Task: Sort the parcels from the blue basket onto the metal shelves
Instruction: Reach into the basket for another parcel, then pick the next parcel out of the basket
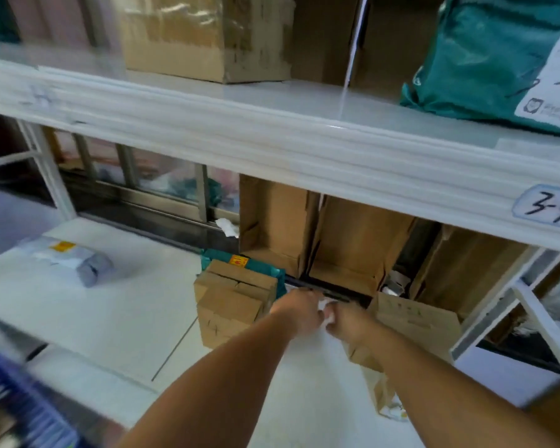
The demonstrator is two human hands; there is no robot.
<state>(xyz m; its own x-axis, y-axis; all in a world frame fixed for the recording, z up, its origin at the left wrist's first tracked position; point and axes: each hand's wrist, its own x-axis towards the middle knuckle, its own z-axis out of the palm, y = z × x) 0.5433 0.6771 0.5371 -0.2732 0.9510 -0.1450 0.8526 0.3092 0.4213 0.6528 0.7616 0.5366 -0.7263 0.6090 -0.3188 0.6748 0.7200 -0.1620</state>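
White parcel (326,313), seemingly gripped by left hand (299,310) and right hand (349,322), is best laid flat behind the shelf (110,313) front edge.

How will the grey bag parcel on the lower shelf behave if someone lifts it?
The grey bag looks soft and wrinkled, so it would probably sag, not stay stiff. Its plastic skin seems smooth, perhaps slippery. It lies flat, so rolling is unlikely.
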